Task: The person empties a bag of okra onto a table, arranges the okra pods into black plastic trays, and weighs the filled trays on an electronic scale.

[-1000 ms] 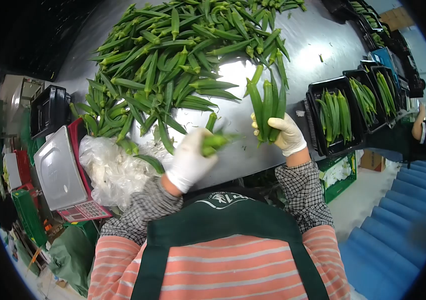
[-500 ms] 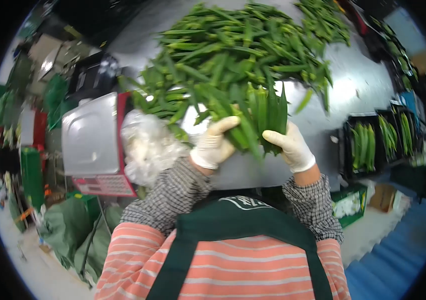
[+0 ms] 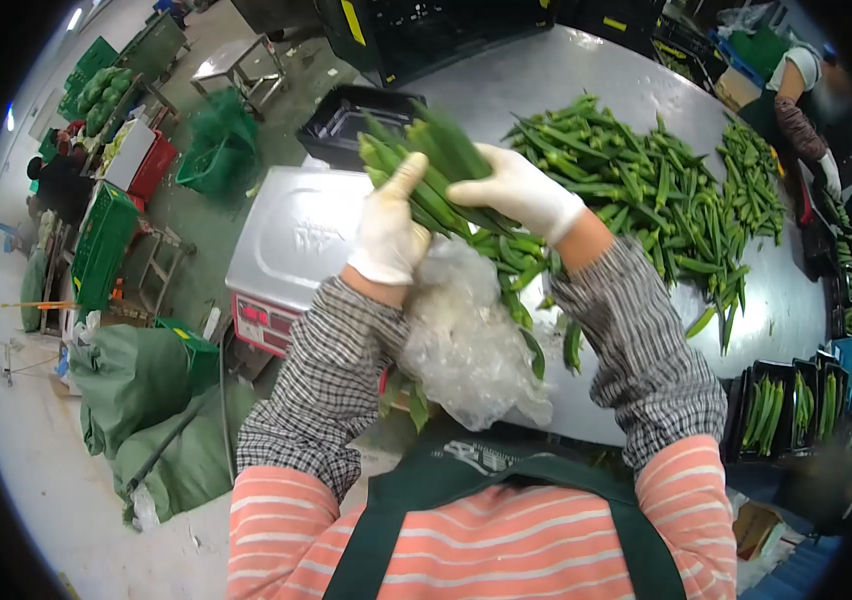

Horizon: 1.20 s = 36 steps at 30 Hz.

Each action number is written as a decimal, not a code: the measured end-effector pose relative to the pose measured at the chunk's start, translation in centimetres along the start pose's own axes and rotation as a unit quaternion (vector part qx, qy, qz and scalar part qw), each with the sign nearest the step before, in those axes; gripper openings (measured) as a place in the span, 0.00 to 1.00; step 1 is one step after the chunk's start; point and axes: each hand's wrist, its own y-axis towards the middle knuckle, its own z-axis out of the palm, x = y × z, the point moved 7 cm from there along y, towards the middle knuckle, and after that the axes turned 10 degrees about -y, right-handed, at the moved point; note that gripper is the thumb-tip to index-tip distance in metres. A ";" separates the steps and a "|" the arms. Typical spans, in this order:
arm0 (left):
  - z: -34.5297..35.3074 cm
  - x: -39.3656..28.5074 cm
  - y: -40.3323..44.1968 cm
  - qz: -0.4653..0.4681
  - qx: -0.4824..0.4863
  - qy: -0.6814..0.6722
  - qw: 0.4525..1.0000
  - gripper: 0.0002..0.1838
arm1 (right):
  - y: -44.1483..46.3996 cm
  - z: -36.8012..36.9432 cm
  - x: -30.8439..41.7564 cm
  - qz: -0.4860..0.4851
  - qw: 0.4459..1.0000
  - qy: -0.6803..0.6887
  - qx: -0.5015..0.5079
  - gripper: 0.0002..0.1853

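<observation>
Both my gloved hands hold one bunch of okra (image 3: 436, 165) over the right edge of the scale (image 3: 301, 235). My left hand (image 3: 393, 225) is closed on its left side, thumb up. My right hand (image 3: 521, 192) is closed on its right side. Just beneath the hands lies a crumpled clear plastic bag (image 3: 466, 340). An okra pile (image 3: 646, 190) spreads over the metal table (image 3: 586, 70) to the right. Behind the scale stands a black tray (image 3: 346, 120), partly covered by the bunch.
Black trays with okra (image 3: 764, 412) stand at the table's right edge. Another person's gloved hand (image 3: 830, 175) is at the far right. Green sacks (image 3: 136, 385) and a green crate (image 3: 104, 245) stand on the left. A large black crate (image 3: 446, 30) is at the back.
The view has turned left. My hands, first apart with separate okra, have come together on one bunch and moved left to the scale. The small black tray now shows just behind them.
</observation>
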 end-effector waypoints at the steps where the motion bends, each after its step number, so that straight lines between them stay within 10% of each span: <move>1: 0.2 -2.0 1.4 0.015 0.002 -0.015 1.000 0.14 | 3.0 0.3 0.1 0.013 1.000 -0.018 0.020 0.23; 17: -7.3 -12.9 15.8 -0.008 -0.110 0.135 0.985 0.17 | 25.5 0.9 -2.1 0.006 0.975 -0.215 -0.048 0.22; 20: -3.8 -15.6 11.8 0.056 -0.110 0.531 0.839 0.14 | 23.4 -2.3 -1.9 -0.012 0.963 -0.258 -0.078 0.20; 25: -4.9 -15.2 12.5 0.130 0.182 0.934 0.278 0.12 | 18.0 -4.3 -3.5 -0.018 0.944 -0.321 -0.066 0.18; 29: -6.2 -13.5 14.3 0.092 0.208 0.964 0.137 0.09 | 14.1 -5.4 -4.8 0.034 0.952 -0.300 -0.050 0.20; 36: -4.3 -12.9 14.3 0.080 0.224 0.966 0.098 0.10 | 9.4 -6.9 -6.1 0.084 0.956 -0.275 -0.063 0.20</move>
